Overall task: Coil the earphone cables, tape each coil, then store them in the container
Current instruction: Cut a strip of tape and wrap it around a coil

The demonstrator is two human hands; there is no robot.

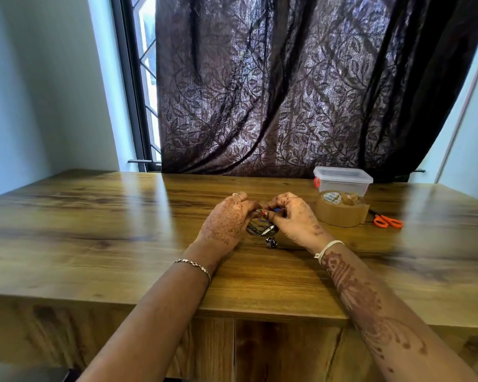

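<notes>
**Both hands on the earphone cable, left of the tape roll**

- Left hand [226,219] and right hand [295,219] meet fingertip to fingertip. Fingers of both are curled in and pinch the earphone cable [255,230] between them.
- The cable is a small bunch of dark loops held just over the table [94,230]. Most of it hangs under the left hand's fingers.
- A silvery metal piece [268,230] sticks out of the bunch towards the right hand. Cannot tell if it is a plug or a mic housing.
- A small dark end [271,242] dangles below the bunch, at or just above the wood. Cannot tell if it touches.
- Small red and blue bits show right at the pinch. They are too small to identify.
- No tape is visible on the bunch from this angle.
- Tape roll [340,215]: brown packing tape lying flat, just right of the right hand and not touching it.
- Container [342,183]: clear plastic box with its lid on, directly behind the tape roll and close against it. Whether anything is inside is not clear.
- Scissors [388,221]: orange handles, flat on the wood just right of the tape roll.
- Dark leaf-pattern curtain [301,92] hangs behind the tape roll, past the table's far edge.
</notes>
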